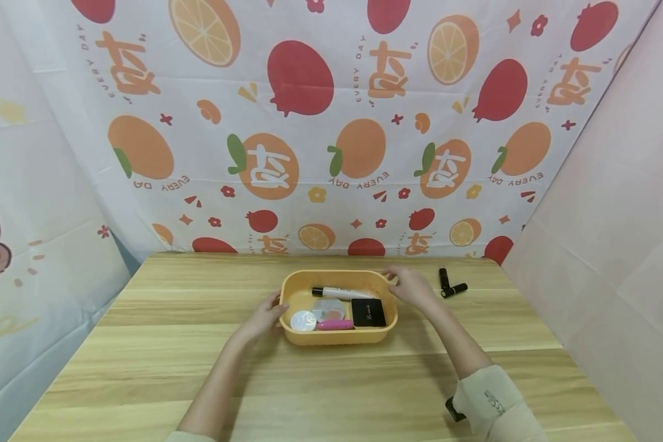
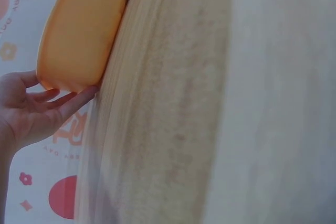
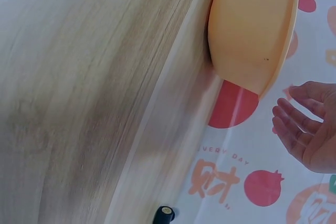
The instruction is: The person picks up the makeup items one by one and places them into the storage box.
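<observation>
A yellow-orange plastic basket [image 1: 339,337] stands near the middle of the table. Inside it lie a white tube with a black cap [image 1: 342,293], a black square case [image 1: 368,312], a pink tube [image 1: 334,325], a round silvery case [image 1: 303,320] and a clear case [image 1: 329,309]. My left hand [image 1: 267,316] pinches the basket's left end, thumb at the rim and fingers against the outer wall. At the right end is my right hand [image 1: 410,287]; in the right wrist view this hand [image 3: 312,127] has loosely bent fingers and a gap from the basket [image 3: 252,30].
Two small black tubes, one upright-looking [image 1: 444,279] and one slanted [image 1: 454,290], lie close together on the table right of the basket. A fruit-patterned cloth [image 1: 320,153] hangs behind the table [image 1: 331,393], with pale cloths at both sides.
</observation>
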`<act>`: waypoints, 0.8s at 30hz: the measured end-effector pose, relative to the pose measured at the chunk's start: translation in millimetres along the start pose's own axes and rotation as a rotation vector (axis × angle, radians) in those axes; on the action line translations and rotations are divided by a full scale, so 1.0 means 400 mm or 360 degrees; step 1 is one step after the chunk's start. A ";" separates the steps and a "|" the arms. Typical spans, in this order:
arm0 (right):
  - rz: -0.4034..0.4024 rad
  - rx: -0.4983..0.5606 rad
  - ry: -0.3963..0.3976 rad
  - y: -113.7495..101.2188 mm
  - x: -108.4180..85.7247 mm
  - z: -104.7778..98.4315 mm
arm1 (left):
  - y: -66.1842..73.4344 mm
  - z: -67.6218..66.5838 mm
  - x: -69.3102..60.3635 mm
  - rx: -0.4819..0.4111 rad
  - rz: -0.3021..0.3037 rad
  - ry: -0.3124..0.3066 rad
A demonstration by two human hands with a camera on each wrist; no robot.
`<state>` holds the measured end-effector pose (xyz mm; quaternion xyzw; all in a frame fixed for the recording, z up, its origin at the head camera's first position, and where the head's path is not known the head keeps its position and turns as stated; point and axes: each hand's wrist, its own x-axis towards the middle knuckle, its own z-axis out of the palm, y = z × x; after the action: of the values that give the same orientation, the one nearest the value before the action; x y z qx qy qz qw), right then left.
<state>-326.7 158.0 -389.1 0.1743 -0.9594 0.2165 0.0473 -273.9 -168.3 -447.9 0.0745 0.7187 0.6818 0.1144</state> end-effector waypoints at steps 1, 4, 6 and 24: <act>0.0001 -0.0003 0.0000 0.002 -0.001 -0.001 | 0.001 0.001 -0.001 0.0001 -0.0002 -0.0001; 0.0007 0.0000 -0.0006 0.007 -0.003 -0.005 | 0.001 0.003 -0.004 0.0001 -0.0008 0.0003; 0.0014 -0.0002 -0.0007 0.012 -0.005 -0.008 | 0.001 0.004 -0.006 0.0006 -0.0006 0.0001; 0.0043 -0.0017 -0.0003 0.034 -0.030 -0.020 | -0.001 0.019 -0.020 -0.0020 -0.0007 0.0034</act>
<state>-320.3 176.7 -389.3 0.1612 -0.9629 0.2119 0.0444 -264.2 -163.2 -448.0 0.0651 0.7156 0.6869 0.1086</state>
